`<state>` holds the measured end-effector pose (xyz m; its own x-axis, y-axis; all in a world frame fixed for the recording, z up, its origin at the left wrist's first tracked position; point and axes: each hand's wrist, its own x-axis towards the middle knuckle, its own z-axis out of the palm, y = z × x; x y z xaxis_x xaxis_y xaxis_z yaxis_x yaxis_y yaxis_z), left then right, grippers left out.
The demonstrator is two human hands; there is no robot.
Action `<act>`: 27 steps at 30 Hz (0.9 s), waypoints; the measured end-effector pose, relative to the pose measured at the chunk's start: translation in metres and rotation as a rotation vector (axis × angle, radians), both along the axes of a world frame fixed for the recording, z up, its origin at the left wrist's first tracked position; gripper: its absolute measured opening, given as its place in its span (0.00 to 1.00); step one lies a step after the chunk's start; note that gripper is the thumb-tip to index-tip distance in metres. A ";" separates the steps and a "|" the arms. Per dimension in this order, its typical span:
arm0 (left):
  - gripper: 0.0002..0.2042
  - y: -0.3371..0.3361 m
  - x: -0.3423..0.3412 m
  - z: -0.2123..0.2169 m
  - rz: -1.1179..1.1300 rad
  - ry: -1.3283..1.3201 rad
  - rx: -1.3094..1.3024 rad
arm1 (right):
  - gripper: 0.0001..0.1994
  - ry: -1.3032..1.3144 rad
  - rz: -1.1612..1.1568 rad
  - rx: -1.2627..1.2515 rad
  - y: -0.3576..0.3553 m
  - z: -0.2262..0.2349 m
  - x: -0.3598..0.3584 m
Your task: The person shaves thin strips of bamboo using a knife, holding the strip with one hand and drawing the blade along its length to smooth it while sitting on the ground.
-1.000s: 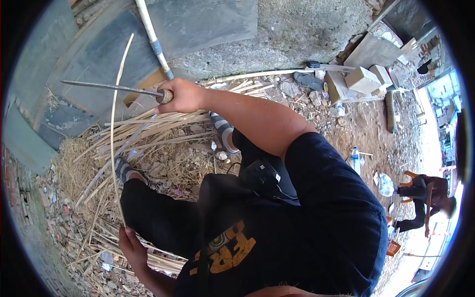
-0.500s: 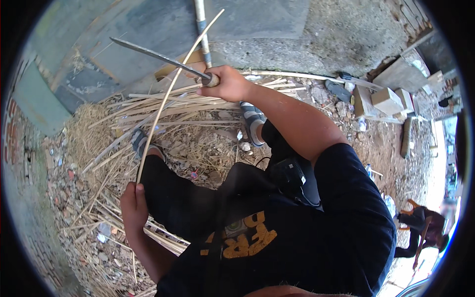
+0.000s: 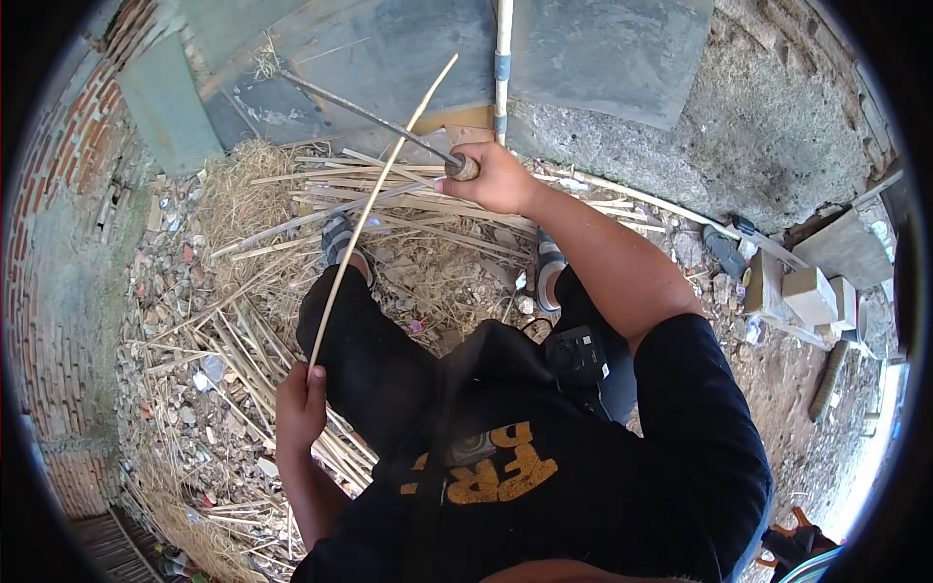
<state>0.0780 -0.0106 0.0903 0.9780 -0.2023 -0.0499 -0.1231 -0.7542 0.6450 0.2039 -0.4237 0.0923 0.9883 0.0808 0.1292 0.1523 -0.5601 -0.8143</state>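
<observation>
A long, thin bamboo strip [image 3: 336, 287] slants upward to the right in front of me. My left hand [image 3: 299, 406] is closed around its lower end, thumb pressed along the top. In my right hand [image 3: 498, 180] is the wooden handle of a long-bladed machete [image 3: 364, 115]. Its dark blade points up and to the left and crosses the strip in its upper part. Whether blade and strip touch there, I cannot tell. The strip's far tip sticks out past the blade, held by nothing.
Bamboo strips [image 3: 398, 206] lie piled by my sandalled feet, with more strips [image 3: 255, 360] beside my left leg. Straw and rubble cover the ground. A pole [image 3: 501, 68] stands against grey panels ahead. Blocks [image 3: 810, 295] sit at right; a brick wall [image 3: 73, 291] runs along the left.
My view has swung, so the surroundings sit lower and further right. The person at the far right is now mostly out of sight. Both hands keep their holds, and blade and strip still cross.
</observation>
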 end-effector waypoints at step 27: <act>0.12 -0.039 -0.057 0.004 0.117 -0.013 0.245 | 0.22 -0.171 0.083 -0.092 -0.063 0.003 -0.038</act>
